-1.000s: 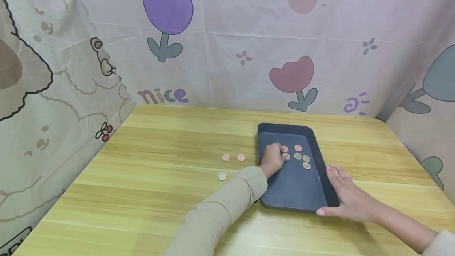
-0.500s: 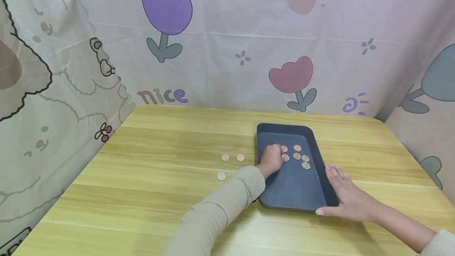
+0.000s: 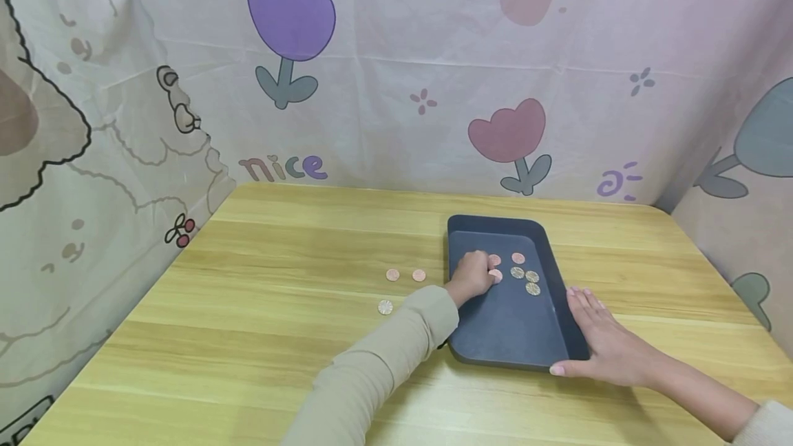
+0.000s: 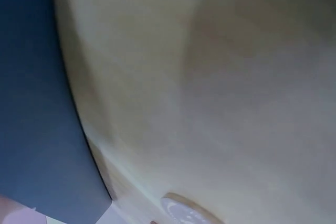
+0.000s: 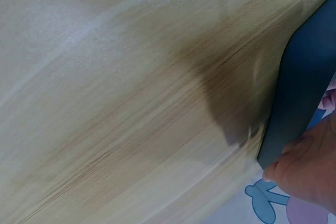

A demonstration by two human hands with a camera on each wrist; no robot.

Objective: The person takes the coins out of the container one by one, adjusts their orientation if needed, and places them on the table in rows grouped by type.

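Note:
My left hand reaches over the left wall of a dark grey rectangular tray, its fingers curled. A copper-coloured coin shows at its thumb and fingertips, flat and close over the tray floor. Just beyond lies a second copper coin, partly behind the fingers. A third copper coin and three gold coins lie to the right in the tray. My right hand rests with straight fingers along the tray's right wall, thumb at the near right corner. The right wrist view shows part of this hand against the tray wall.
On the wooden table, left of the tray, lie two copper coins and one silvery coin. A printed cloth hangs behind the table and along both sides.
The copper coin at my left fingertips has shifted slightly left and nearer, along with the hand. My right hand and the tray stay where they were.

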